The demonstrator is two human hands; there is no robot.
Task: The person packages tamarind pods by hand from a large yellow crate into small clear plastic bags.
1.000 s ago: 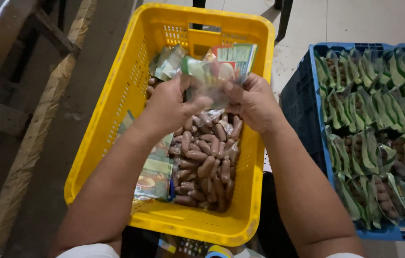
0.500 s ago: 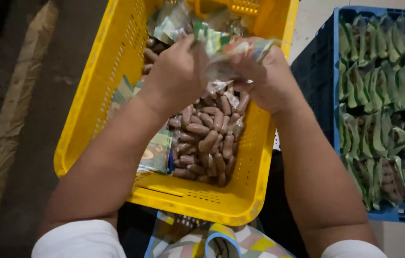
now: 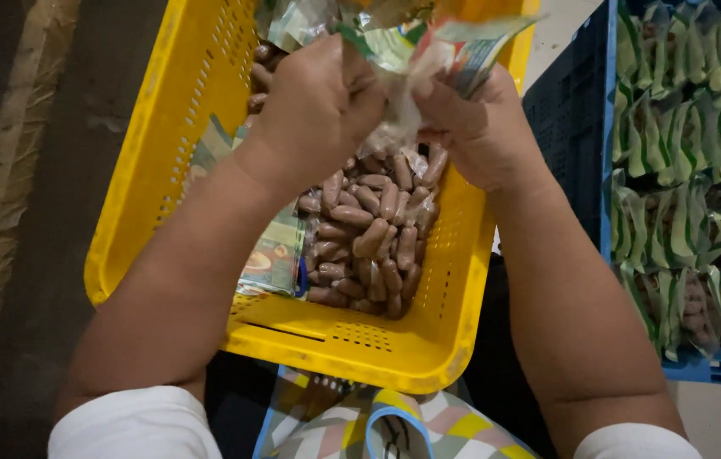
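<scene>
Pinching the gathered neck of a clear plastic bag of brown sausages [image 3: 373, 238], left hand [image 3: 322, 106] and right hand [image 3: 475, 127] grip it between them, the bag hanging just below over a yellow perforated plastic crate [image 3: 352, 340].

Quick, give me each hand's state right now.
Left hand: closed on the neck of the clear bag of brown pieces.
Right hand: closed on the same bag's neck.
</scene>
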